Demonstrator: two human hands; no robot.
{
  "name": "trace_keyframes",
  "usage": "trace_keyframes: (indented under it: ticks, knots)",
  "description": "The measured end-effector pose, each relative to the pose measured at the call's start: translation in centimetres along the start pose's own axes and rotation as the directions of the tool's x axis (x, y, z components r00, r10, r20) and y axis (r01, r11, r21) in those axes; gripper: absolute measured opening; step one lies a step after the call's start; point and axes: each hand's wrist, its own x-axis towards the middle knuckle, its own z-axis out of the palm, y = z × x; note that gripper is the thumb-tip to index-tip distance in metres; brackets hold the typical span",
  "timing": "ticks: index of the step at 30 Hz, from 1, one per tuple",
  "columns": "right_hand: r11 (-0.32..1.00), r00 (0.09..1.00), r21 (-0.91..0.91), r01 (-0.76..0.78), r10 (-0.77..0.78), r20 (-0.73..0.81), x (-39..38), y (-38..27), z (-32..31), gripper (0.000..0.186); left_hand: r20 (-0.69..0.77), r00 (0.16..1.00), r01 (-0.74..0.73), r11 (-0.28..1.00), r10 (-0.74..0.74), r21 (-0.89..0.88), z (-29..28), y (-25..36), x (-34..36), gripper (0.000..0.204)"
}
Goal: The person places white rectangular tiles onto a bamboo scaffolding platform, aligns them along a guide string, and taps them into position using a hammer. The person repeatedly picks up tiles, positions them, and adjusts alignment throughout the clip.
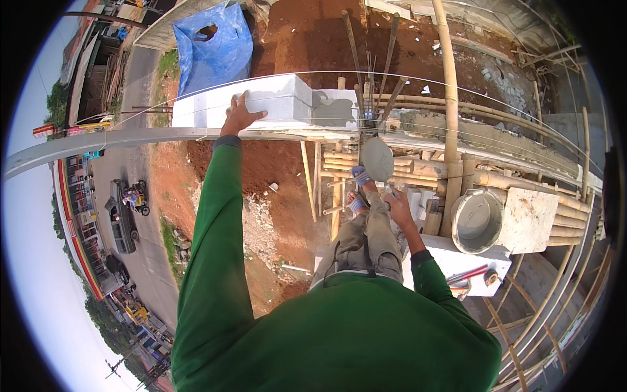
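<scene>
1 white, straight-edged block (284,98) lies lengthwise, its faces pale and flat. Lower in view and to the block's right, apart from it, 1 trowel (377,159) shows a grey, rounded blade.

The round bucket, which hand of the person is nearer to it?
Right. The right hand is left of the bucket, apart from it; the left hand is much farther left, on the white block.

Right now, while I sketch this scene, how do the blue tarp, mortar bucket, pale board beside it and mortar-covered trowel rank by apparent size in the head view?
Largest to smallest:
1. Blue tarp
2. Mortar bucket and pale board: too alike to rank
3. Mortar-covered trowel
</scene>
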Motion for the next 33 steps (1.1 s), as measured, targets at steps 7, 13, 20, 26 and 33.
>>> trace_keyframes:
  ticks: [7,13,20,26,33]
  knots:
    - [0.763,0.977,-0.633,0.131,-0.210,-0.050,17.3,-7.9,12.4,0.043,-0.014,1.000,-0.016,1.000,0.015,-0.003,-0.5,0.5,-0.8,0.121]
    - [0.631,0.976,-0.769,0.099,-0.213,-0.049,20.8,-8.6,13.2,0.041,0.001,1.000,-0.009,1.000,0.009,0.017,-0.1,0.7,-0.7,0.122]
    - [0.952,0.973,-0.306,-0.003,-0.068,-0.221,21.2,-7.6,16.7,0.039,0.008,1.000,0.002,1.000,-0.002,0.018,0.2,0.6,-0.7,0.120]
    - [0.963,0.970,-0.271,-0.001,-0.066,-0.236,24.2,-7.5,18.7,0.041,-0.011,0.999,-0.052,0.998,0.053,0.035,-0.3,0.5,-0.5,0.122]
    - [0.996,0.903,-0.013,-0.092,0.078,-0.423,22.4,-6.8,18.1,0.038,-0.005,1.000,-0.011,0.999,0.011,0.047,0.0,0.5,-0.1,0.123]
